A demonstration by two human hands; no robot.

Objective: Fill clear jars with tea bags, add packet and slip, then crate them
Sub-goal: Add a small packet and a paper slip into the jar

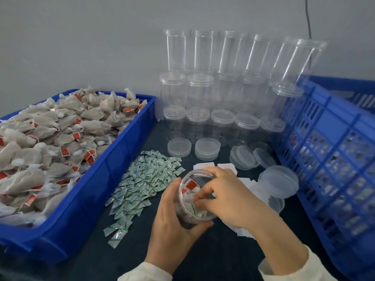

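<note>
My left hand (pixel 172 218) grips a clear jar (pixel 187 186) from its left side, mouth tilted toward me, with tea bags inside. My right hand (pixel 223 197) reaches over the rim and pinches a small green-and-white packet (pixel 195 208) inside the jar's mouth. A heap of the same packets (pixel 142 183) lies on the dark table left of the jar. White paper slips (pixel 225 166) lie behind and under my right hand. A blue tray (pixel 85 183) full of tea bags (pixel 50 136) sits at the left.
Empty clear jars (pixel 203 92) are stacked against the wall behind. Loose lids (pixel 207 149) lie in front of them, and one lidded jar (pixel 279 182) lies on its side at the right. A blue slatted crate (pixel 332 159) stands at the right edge.
</note>
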